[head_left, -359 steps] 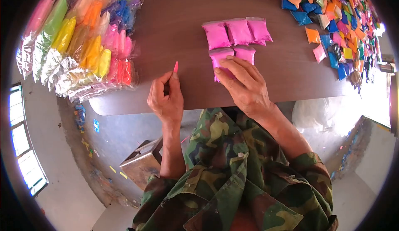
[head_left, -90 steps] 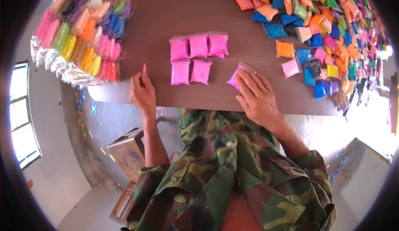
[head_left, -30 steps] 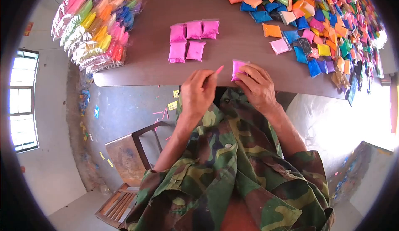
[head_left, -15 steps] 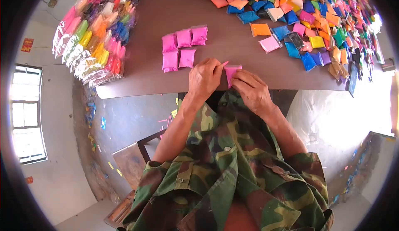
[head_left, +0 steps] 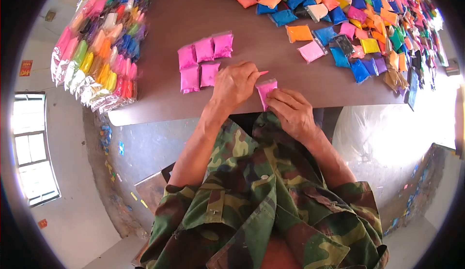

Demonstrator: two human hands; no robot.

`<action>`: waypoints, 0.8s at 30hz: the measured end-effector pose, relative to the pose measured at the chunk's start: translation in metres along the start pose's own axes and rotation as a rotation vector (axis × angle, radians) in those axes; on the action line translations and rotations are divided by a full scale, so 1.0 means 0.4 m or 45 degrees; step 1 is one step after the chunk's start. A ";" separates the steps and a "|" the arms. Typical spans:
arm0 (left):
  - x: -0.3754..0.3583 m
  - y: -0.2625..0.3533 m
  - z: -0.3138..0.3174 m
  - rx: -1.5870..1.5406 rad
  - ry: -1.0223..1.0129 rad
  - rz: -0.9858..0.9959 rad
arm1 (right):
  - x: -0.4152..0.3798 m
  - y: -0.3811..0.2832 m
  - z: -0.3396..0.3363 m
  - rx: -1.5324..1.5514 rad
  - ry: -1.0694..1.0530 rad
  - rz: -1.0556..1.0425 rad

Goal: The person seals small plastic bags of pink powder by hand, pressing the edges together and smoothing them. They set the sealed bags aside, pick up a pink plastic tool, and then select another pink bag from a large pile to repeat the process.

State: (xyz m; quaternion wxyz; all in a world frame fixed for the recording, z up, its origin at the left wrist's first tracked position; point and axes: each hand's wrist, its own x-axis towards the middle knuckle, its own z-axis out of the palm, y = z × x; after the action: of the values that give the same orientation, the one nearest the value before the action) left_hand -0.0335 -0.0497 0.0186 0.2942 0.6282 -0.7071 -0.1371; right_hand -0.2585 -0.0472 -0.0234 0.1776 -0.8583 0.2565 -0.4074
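My left hand [head_left: 235,87] is closed in a pinch just above the table's front edge. From its fingertips sticks a thin, pointed pink piece [head_left: 263,73]; I cannot tell what it is. Beside it, my right hand [head_left: 293,111] grips the side of a small clear packet [head_left: 265,91] filled with something bright pink, its top edge facing away from me. Left of my hands, several similar pink packets [head_left: 189,78] lie flat in two rows, the closest partly behind my left hand.
Bundled bags of many-coloured packets [head_left: 104,51] are stacked at the table's left side. A large loose heap of coloured packets [head_left: 358,17] covers the back right, with a light pink packet [head_left: 312,51] at its near edge. The brown table [head_left: 164,102] ends close before my body.
The view has shifted a little, so the table and rows of packets appear further left. My hands stay close together, still holding the pink piece and the pink packet.
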 end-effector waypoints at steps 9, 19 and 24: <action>-0.012 0.057 -0.005 -0.014 -0.187 0.055 | 0.009 -0.007 0.003 -0.028 0.027 0.028; 0.022 -0.007 0.014 0.055 0.038 0.176 | 0.000 -0.008 0.018 -0.076 -0.032 0.045; -0.080 0.051 0.008 -0.075 0.048 0.026 | 0.018 -0.019 0.022 -0.078 -0.008 0.086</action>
State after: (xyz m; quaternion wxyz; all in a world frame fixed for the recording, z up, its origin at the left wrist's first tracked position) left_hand -0.0508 -0.0158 0.0199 0.3272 0.6145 -0.7034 -0.1430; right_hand -0.2456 -0.0443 -0.0203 0.1657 -0.8555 0.2970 -0.3904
